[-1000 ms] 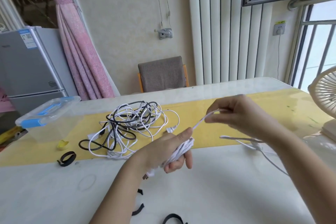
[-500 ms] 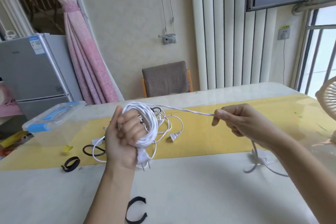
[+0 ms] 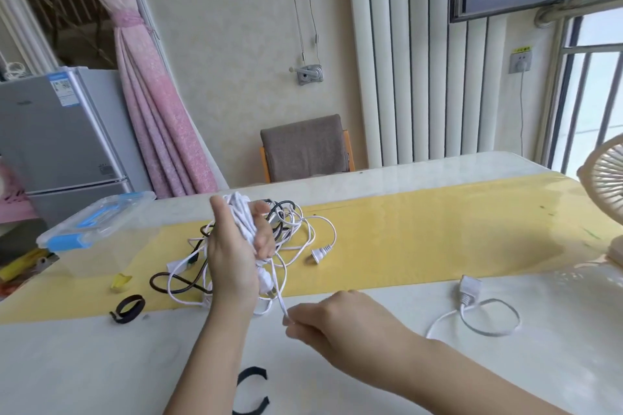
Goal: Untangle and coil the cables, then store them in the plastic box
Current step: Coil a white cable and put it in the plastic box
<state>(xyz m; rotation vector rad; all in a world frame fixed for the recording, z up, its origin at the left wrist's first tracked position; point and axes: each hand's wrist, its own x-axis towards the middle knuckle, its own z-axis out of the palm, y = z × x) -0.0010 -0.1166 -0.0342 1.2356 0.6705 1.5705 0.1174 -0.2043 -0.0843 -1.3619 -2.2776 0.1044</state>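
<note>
Left hand [image 3: 232, 256] grips the white coil [image 3: 244, 222], right hand [image 3: 323, 320] pinches its strand, above the marble table [image 3: 101, 364].

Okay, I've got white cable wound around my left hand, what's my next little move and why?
Probably bring the right hand up and over the left hand for another wrap. The white cable is bundled there, but its tail lies loose on the table.

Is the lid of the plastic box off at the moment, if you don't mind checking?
No, the plastic box at the table's left has its clear lid with blue latches seated on top.
</note>
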